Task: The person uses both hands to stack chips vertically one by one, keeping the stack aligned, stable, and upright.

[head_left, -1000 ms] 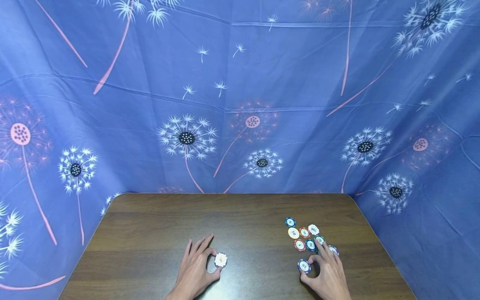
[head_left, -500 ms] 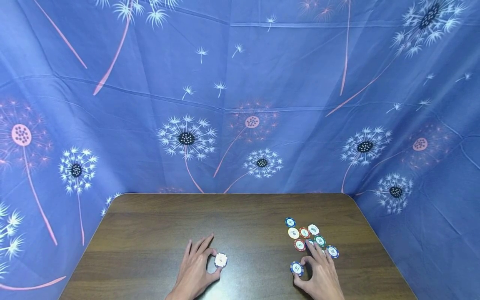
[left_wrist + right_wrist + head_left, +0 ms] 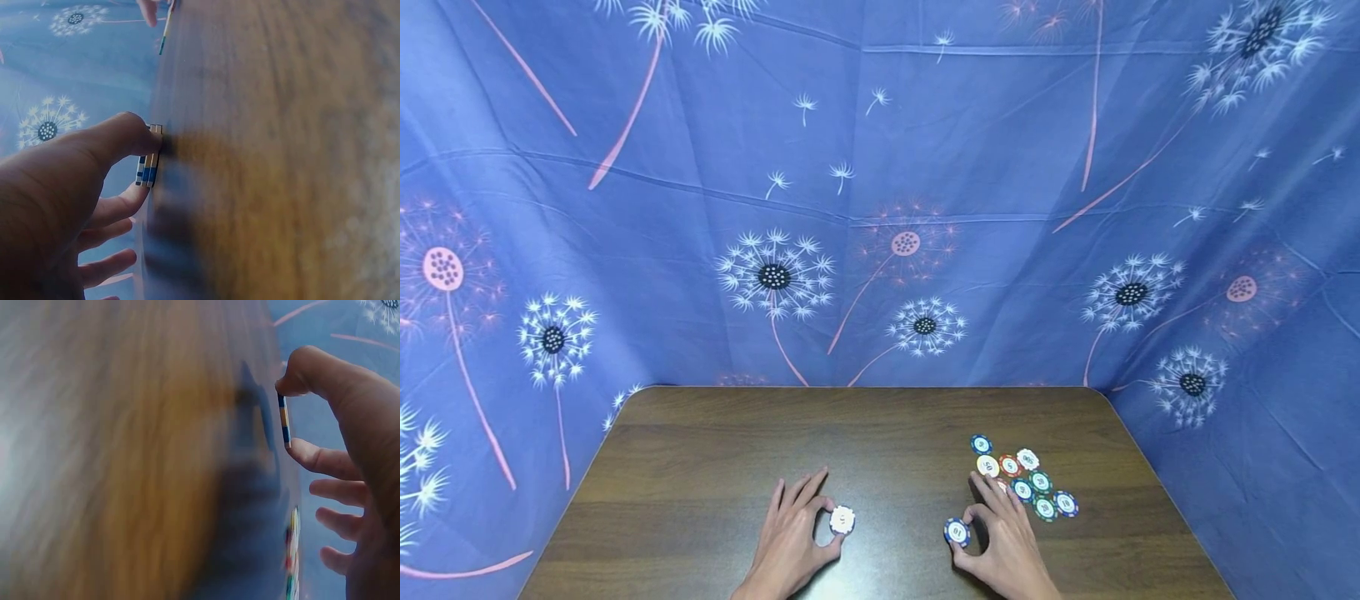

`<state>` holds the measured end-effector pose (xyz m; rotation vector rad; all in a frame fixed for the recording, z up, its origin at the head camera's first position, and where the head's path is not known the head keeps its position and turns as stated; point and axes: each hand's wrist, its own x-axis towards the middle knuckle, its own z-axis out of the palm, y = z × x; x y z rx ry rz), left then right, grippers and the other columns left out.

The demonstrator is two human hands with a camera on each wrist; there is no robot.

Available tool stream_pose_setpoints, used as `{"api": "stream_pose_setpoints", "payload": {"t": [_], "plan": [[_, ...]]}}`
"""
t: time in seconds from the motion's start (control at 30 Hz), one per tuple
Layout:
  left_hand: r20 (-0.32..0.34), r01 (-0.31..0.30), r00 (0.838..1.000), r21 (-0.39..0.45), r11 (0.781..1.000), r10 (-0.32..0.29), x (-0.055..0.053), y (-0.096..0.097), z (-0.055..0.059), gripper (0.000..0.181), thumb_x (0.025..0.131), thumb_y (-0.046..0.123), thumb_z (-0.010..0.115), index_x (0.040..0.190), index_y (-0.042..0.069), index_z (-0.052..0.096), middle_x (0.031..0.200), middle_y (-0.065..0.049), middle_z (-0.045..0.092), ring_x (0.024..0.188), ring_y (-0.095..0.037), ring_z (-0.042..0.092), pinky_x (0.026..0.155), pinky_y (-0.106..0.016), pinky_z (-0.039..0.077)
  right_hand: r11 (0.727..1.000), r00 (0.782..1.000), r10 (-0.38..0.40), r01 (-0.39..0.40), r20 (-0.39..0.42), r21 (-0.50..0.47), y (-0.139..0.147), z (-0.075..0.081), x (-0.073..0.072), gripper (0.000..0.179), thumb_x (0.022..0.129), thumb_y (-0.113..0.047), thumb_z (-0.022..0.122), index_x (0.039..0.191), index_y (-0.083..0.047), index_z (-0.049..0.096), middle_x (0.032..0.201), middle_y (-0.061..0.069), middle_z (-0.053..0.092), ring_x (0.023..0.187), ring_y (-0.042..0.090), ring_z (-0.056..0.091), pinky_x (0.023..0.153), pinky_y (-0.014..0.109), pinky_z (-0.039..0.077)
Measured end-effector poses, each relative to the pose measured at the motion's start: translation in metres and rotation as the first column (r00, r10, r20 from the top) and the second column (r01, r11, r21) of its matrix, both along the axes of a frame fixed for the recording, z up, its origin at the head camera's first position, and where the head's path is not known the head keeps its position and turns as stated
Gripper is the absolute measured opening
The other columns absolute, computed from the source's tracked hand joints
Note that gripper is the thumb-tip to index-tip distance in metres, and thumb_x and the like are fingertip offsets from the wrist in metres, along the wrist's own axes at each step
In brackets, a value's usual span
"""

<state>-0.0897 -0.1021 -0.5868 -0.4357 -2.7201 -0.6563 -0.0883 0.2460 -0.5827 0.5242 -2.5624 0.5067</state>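
My left hand [image 3: 790,533] pinches a short stack of poker chips [image 3: 842,520] between thumb and index finger, near the middle of the table. The top chip is white; blue and white edges show in the left wrist view, where the stack [image 3: 147,172] stands on the wood. With thumb and index finger, my right hand [image 3: 1003,542] pinches one blue poker chip [image 3: 957,532] marked 10. In the right wrist view that chip [image 3: 284,419] is edge-on, above the table and apart from its shadow. The other right fingers extend over a red chip, hiding most of it.
Loose poker chips lie flat at the right: a blue one [image 3: 981,444], a yellowish one marked 50 [image 3: 988,466], a white one [image 3: 1027,459], a red one [image 3: 1009,465] and several green and blue ones. Behind the brown table [image 3: 737,433] hangs a blue dandelion-print cloth [image 3: 880,167].
My right hand has moved left with the blue chip, away from the loose chips and toward the stack. Green and blue chips once under its fingers now show. The left hand stays put.
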Motion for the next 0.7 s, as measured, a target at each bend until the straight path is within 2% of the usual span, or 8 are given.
{"api": "stream_pose_setpoints", "payload": {"t": [0.17, 0.27, 0.33, 0.43, 0.5, 0.53, 0.63, 0.7], "plan": [[0.003, -0.002, 1.000, -0.012, 1.000, 0.002, -0.001, 0.000, 0.001, 0.032, 0.068, 0.037, 0.092, 0.086, 0.024, 0.069, 0.150, -0.011, 0.064, 0.136, -0.039, 0.059, 0.117, -0.071, 0.036, 0.999, 0.999, 0.032, -0.031, 0.026, -0.026, -0.019, 0.007, -0.006, 0.040, 0.060, -0.031, 0.094, 0.081, -0.026, 0.061, 0.147, 0.017, 0.065, 0.138, 0.048, 0.057, 0.107, 0.067, 0.039], [0.011, -0.003, 1.000, -0.017, 1.000, 0.003, -0.001, 0.001, 0.002, 0.032, 0.069, 0.038, 0.092, 0.087, 0.024, 0.070, 0.150, -0.010, 0.064, 0.136, -0.040, 0.058, 0.117, -0.072, 0.036, 0.997, 0.997, 0.067, -0.066, 0.045, -0.033, -0.028, 0.010, -0.011, 0.039, 0.062, -0.031, 0.094, 0.083, -0.025, 0.062, 0.149, 0.018, 0.063, 0.140, 0.049, 0.055, 0.120, 0.060, 0.033], [0.008, -0.004, 1.000, -0.021, 1.000, 0.004, -0.001, 0.001, 0.003, 0.032, 0.069, 0.038, 0.092, 0.088, 0.023, 0.070, 0.150, -0.010, 0.064, 0.136, -0.039, 0.058, 0.116, -0.073, 0.037, 0.995, 0.994, 0.093, -0.091, 0.056, -0.030, -0.034, 0.011, -0.014, 0.039, 0.063, -0.032, 0.093, 0.084, -0.024, 0.062, 0.149, 0.019, 0.063, 0.140, 0.049, 0.055, 0.130, 0.047, 0.020], [0.000, -0.005, 1.000, -0.024, 1.000, 0.005, -0.001, 0.001, 0.003, 0.032, 0.069, 0.037, 0.092, 0.088, 0.022, 0.071, 0.151, -0.009, 0.064, 0.136, -0.039, 0.059, 0.115, -0.073, 0.039, 0.990, 0.989, 0.136, -0.134, 0.062, -0.038, -0.042, 0.013, -0.017, 0.040, 0.061, -0.031, 0.094, 0.085, -0.023, 0.063, 0.149, 0.020, 0.063, 0.141, 0.050, 0.054, 0.132, 0.033, 0.005], [-0.012, -0.006, 1.000, -0.024, 1.000, 0.006, 0.000, 0.002, 0.003, 0.032, 0.068, 0.037, 0.092, 0.088, 0.022, 0.072, 0.151, -0.008, 0.064, 0.136, -0.039, 0.059, 0.113, -0.073, 0.040, 0.987, 0.986, 0.158, -0.157, 0.058, -0.025, -0.048, 0.014, -0.019, 0.041, 0.060, -0.032, 0.094, 0.086, -0.023, 0.064, 0.149, 0.020, 0.063, 0.141, 0.049, 0.055, 0.133, 0.037, 0.009], [-0.013, -0.006, 1.000, -0.023, 1.000, 0.006, 0.000, 0.002, 0.003, 0.032, 0.068, 0.037, 0.092, 0.088, 0.022, 0.072, 0.150, -0.008, 0.064, 0.136, -0.039, 0.059, 0.113, -0.073, 0.040, 0.986, 0.984, 0.169, -0.168, 0.060, -0.020, -0.050, 0.015, -0.020, 0.041, 0.060, -0.032, 0.094, 0.086, -0.023, 0.064, 0.149, 0.020, 0.063, 0.141, 0.049, 0.054, 0.132, 0.044, 0.016], [-0.023, -0.007, 1.000, -0.016, 1.000, 0.007, 0.000, 0.002, 0.003, 0.032, 0.068, 0.036, 0.092, 0.088, 0.022, 0.072, 0.150, -0.009, 0.064, 0.135, -0.039, 0.059, 0.112, -0.074, 0.040, 0.980, 0.977, 0.199, -0.200, 0.076, 0.005, -0.060, 0.017, -0.025, 0.039, 0.061, -0.034, 0.093, 0.086, -0.023, 0.065, 0.151, 0.018, 0.061, 0.143, 0.047, 0.053, 0.121, 0.063, 0.034], [-0.029, -0.009, 1.000, -0.015, 1.000, 0.008, 0.000, 0.002, 0.002, 0.032, 0.068, 0.036, 0.092, 0.088, 0.022, 0.072, 0.149, -0.009, 0.065, 0.135, -0.039, 0.060, 0.112, -0.074, 0.041, 0.974, 0.971, 0.224, -0.226, 0.078, 0.017, -0.067, 0.017, -0.028, 0.038, 0.063, -0.036, 0.093, 0.086, -0.023, 0.065, 0.152, 0.017, 0.061, 0.144, 0.047, 0.053, 0.114, 0.069, 0.039]]}}
